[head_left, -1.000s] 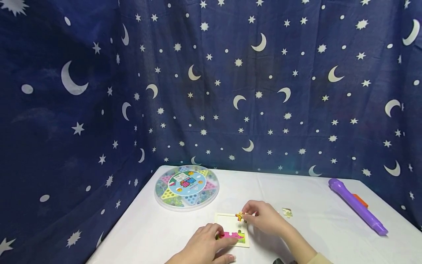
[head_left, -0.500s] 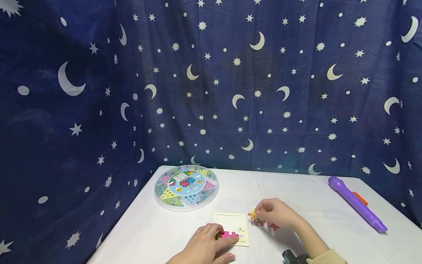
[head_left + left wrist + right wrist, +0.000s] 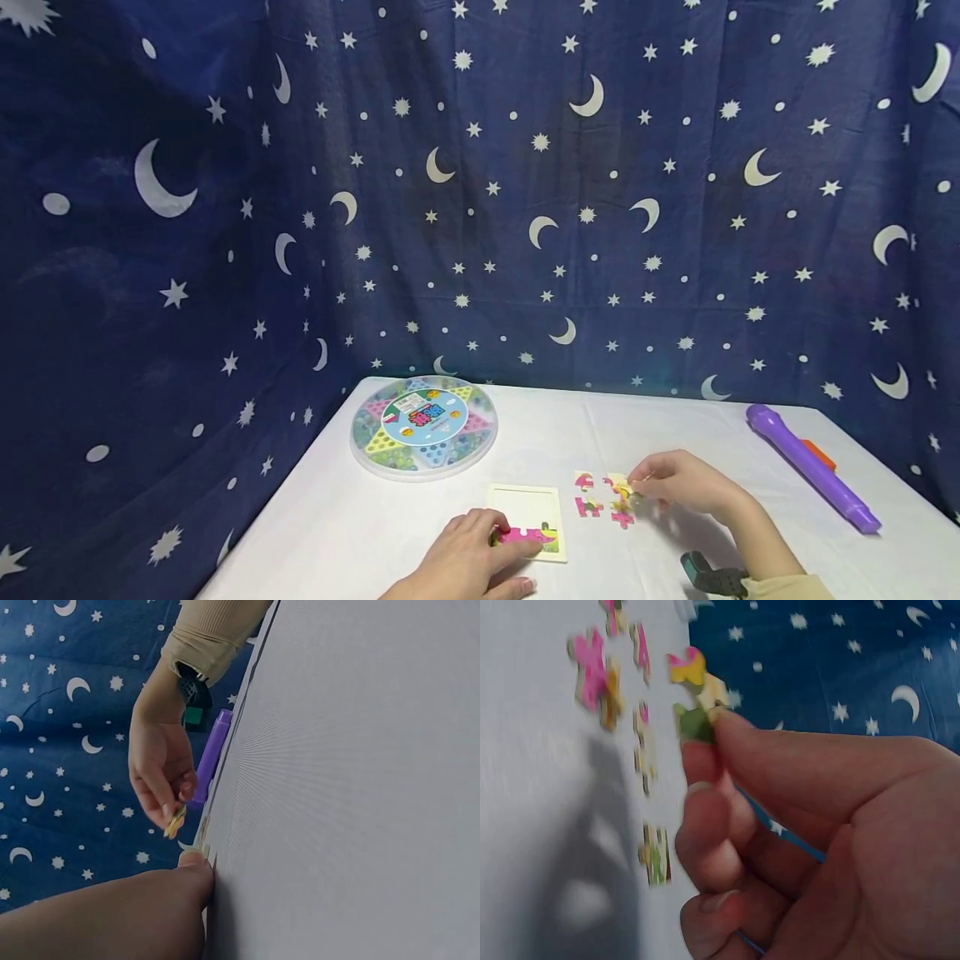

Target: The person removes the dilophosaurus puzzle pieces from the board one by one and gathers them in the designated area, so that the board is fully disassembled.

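My left hand (image 3: 468,554) rests on the cream puzzle tray (image 3: 558,508), its index finger lying across the front row of pink and green jigsaw pieces (image 3: 551,537) set there. The back part of the tray shows bare. To the right, my right hand (image 3: 686,482) is raised just above the table, and its thumb and finger pinch a yellow, pink and green jigsaw piece (image 3: 689,671). Several loose pieces lie below and beside it, among them a pink one (image 3: 622,520) and a pink and yellow one (image 3: 587,507).
A round Chinese checkers set (image 3: 423,425) with marbles lies at the back left of the white table (image 3: 547,425). A purple toy microphone (image 3: 813,467) lies at the right, an orange object (image 3: 820,455) beside it. A starry curtain (image 3: 487,208) hangs behind.
My right hand has moved right with the pinched piece, from above the tray to over the loose pieces, several of which are now uncovered. The left hand has stayed on the tray.
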`<state>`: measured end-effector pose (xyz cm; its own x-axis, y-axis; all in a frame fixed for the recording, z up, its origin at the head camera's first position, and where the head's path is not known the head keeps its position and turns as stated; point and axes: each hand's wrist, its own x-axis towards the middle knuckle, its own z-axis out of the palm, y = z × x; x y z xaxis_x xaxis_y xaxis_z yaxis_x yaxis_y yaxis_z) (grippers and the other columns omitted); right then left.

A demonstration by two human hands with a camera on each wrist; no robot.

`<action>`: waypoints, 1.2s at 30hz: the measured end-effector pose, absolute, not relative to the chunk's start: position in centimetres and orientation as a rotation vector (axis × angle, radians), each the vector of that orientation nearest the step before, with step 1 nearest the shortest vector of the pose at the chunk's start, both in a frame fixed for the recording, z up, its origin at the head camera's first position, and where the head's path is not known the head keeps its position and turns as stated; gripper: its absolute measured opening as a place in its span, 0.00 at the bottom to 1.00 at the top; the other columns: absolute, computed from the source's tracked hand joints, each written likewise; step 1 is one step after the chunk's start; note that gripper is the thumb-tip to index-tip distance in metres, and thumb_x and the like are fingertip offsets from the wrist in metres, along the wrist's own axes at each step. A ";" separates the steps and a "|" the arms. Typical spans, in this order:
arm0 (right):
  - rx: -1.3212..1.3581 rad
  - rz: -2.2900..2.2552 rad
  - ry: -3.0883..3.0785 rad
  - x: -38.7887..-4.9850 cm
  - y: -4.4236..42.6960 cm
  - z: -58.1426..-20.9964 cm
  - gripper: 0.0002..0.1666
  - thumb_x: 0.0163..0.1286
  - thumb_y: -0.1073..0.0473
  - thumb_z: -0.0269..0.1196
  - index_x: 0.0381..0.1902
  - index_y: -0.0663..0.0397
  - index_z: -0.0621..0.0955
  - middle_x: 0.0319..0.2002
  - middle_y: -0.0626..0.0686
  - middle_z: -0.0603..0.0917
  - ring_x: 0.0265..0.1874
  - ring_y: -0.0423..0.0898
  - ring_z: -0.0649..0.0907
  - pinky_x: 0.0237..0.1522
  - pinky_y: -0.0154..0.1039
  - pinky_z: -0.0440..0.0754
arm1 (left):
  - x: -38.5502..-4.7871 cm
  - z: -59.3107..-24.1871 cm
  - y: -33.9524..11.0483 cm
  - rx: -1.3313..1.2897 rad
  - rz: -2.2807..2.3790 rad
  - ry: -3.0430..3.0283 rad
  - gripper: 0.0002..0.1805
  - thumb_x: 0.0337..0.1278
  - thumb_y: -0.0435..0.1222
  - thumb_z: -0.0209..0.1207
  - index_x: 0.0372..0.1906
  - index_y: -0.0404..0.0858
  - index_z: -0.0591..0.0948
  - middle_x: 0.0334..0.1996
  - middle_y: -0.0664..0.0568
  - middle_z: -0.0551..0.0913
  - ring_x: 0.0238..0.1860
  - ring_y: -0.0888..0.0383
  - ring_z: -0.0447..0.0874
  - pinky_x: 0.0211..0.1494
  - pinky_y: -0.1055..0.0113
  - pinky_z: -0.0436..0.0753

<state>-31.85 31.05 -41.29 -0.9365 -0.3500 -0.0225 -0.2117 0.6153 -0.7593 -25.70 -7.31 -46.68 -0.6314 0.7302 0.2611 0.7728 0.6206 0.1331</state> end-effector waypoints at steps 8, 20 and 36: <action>-0.387 -1.149 2.680 -31.5 33.2 -41.5 0.11 0.69 0.55 0.68 0.42 0.56 0.87 0.24 0.51 0.81 0.22 0.46 0.77 0.25 0.38 0.71 | -25.8 -46.4 -7.3 -1.219 -0.445 -2.678 0.25 0.71 0.65 0.49 0.66 0.67 0.79 0.51 0.60 0.76 0.51 0.63 0.71 0.54 0.58 0.76; -0.310 -1.074 2.704 -31.0 34.0 -41.5 0.08 0.65 0.58 0.70 0.35 0.57 0.85 0.23 0.49 0.81 0.21 0.44 0.77 0.25 0.38 0.71 | -25.6 -46.3 -7.3 -1.132 -0.583 -2.526 0.14 0.65 0.50 0.66 0.51 0.53 0.88 0.43 0.65 0.78 0.44 0.68 0.75 0.43 0.66 0.77; -0.349 -1.070 2.735 -31.0 33.4 -41.0 0.08 0.63 0.58 0.70 0.35 0.56 0.82 0.22 0.51 0.80 0.19 0.45 0.77 0.24 0.38 0.71 | -25.6 -45.9 -7.9 -0.767 -0.569 -2.718 0.29 0.62 0.57 0.65 0.56 0.38 0.84 0.54 0.47 0.83 0.59 0.48 0.79 0.59 0.48 0.78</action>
